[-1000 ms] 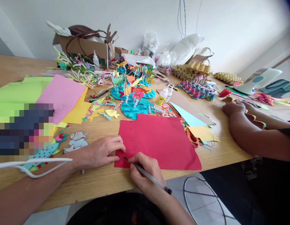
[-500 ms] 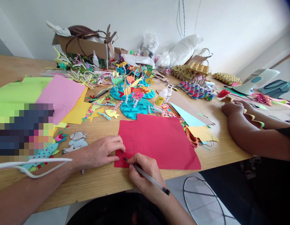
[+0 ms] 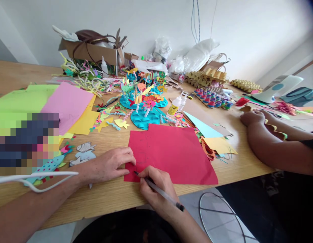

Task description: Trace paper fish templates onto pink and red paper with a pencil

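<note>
A sheet of red paper [image 3: 181, 155] lies before me, with faint pen lines along its left strip. My right hand [image 3: 157, 187] grips a pen [image 3: 163, 194] with a clear barrel and black end cap; its tip meets the paper near the lower left corner. My left hand [image 3: 114, 163] rests on the paper's left edge, fingers bent and apart, with nothing held. Beside my left wrist lie grey and blue paper fish cutouts [image 3: 84, 153]. A blue spotted paper fish [image 3: 48, 167] is farther left, partly behind a white cable [image 3: 55, 173].
Beyond the red sheet stand blue bases [image 3: 145, 118] bearing colourful paper fish, and glue bottles [image 3: 174, 105]. Pink paper [image 3: 69, 104] and green paper [image 3: 22, 96] lie at left. Another person's forearms [image 3: 270, 145] rest on the table at right. Painted egg cartons [image 3: 212, 98] sit farther back.
The whole view has shifted slightly, moving everything a little right and down. Both hands and the pen stay in nearly the same place on the red paper.
</note>
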A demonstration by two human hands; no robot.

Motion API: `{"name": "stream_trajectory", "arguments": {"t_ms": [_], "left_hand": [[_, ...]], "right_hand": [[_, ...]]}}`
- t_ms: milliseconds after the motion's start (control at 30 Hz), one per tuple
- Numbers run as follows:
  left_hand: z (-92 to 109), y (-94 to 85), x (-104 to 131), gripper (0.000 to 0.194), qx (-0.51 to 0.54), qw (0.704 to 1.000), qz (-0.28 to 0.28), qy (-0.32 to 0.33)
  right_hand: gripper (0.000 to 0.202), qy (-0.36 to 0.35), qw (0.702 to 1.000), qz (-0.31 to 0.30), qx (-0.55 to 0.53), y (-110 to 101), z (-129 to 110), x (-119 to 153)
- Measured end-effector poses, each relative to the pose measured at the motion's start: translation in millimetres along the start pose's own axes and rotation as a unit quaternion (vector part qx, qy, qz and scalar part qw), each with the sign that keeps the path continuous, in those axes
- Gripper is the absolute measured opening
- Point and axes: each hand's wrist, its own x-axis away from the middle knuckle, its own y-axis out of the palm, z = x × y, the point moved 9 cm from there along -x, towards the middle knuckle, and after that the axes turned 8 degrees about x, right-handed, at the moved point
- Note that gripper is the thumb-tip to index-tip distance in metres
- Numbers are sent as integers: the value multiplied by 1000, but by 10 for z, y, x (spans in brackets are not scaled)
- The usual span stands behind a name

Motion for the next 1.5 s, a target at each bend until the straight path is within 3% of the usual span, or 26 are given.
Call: {"name": "stream_trajectory", "arguments": {"t_ms": [1500], "left_hand": [[-18,-6,6,15,6,1000,12,7]], "right_hand": [[17,3,1000,8,1,-13,-8,-18]]}}
